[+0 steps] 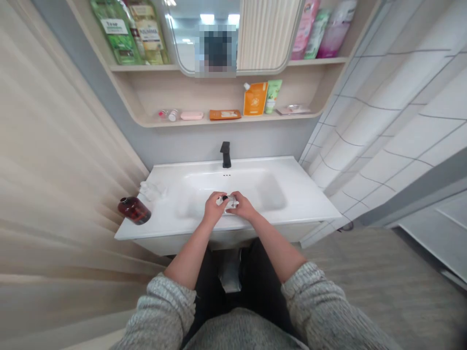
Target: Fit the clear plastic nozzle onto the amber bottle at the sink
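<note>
Both of my hands meet over the front edge of the white sink [255,187]. Between them is a small clear container [231,203] with a dark part at its upper left. My left hand [213,208] pinches at that dark part with thumb and finger. My right hand [243,206] is curled around the container's right side. What the container holds is too small to make out. The black faucet [226,154] stands behind the basin, beyond my hands.
A brown bottle without a cap [134,210] leans at the counter's left end, beside crumpled clear plastic [152,190]. Above are a shelf [204,121] with an orange pouch [254,99], several bottles and a mirror [266,36]. Curtains hang on both sides.
</note>
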`<state>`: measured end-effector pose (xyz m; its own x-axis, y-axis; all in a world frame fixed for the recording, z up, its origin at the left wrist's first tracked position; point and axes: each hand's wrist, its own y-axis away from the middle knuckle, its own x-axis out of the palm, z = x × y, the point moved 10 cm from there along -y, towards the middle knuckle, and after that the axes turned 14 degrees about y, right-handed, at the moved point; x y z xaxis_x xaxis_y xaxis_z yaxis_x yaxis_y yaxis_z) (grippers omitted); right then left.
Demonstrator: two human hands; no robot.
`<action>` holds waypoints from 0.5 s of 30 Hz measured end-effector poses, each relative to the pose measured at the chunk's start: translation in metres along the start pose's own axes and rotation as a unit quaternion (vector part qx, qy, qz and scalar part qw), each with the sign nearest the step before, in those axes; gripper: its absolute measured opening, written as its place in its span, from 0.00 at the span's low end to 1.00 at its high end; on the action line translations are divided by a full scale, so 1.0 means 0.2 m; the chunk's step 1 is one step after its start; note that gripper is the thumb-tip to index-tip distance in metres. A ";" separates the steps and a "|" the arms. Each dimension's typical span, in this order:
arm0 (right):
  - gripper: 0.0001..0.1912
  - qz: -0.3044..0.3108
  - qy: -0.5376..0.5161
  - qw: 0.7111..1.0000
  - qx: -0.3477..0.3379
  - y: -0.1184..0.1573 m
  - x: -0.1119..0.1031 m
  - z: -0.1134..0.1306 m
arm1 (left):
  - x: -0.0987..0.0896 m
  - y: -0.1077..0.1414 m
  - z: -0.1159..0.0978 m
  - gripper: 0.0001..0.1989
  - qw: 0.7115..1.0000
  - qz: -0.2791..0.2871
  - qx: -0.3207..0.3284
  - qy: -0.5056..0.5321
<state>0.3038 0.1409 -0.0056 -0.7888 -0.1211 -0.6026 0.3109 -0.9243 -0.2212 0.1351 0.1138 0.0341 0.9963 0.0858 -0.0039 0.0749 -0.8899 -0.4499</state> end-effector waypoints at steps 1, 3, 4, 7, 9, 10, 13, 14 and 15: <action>0.36 0.002 -0.002 1.000 0.001 0.00 0.00 0.00 | 0.00 0.00 0.01 0.15 1.000 0.003 -0.013 0.018; 0.36 0.005 -0.004 1.000 0.002 0.00 0.00 0.01 | 0.01 0.01 0.03 0.23 0.998 0.016 -0.029 0.054; 0.36 0.003 -0.004 1.000 0.002 0.00 0.00 0.01 | 0.02 0.01 0.03 0.24 0.997 0.019 -0.029 0.061; 0.36 -0.001 -0.006 1.000 -0.002 0.00 0.00 0.00 | 0.00 0.00 0.02 0.19 0.999 -0.005 -0.016 0.029; 0.37 0.000 -0.010 1.000 -0.006 0.00 0.00 0.00 | -0.02 0.00 0.03 0.16 1.000 -0.027 -0.015 0.004; 0.37 0.001 -0.010 1.000 -0.007 0.00 0.00 0.00 | -0.02 0.00 0.03 0.15 0.999 -0.027 -0.018 0.004; 0.37 0.002 -0.002 1.000 -0.004 0.00 0.01 -0.01 | 0.01 0.00 0.03 0.16 0.999 0.009 -0.018 0.033; 0.37 0.002 0.000 1.000 -0.002 0.00 0.01 -0.01 | 0.02 0.00 0.02 0.17 0.999 0.020 -0.013 0.035; 0.37 0.004 0.001 1.000 -0.001 0.00 0.01 -0.01 | 0.02 0.00 0.01 0.17 0.999 0.023 -0.005 0.027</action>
<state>0.3036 0.1424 -0.0087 -0.7853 -0.1283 -0.6057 0.3191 -0.9222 -0.2183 0.1396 0.1144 0.0318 0.9995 0.0201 0.0244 0.0288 -0.8971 -0.4409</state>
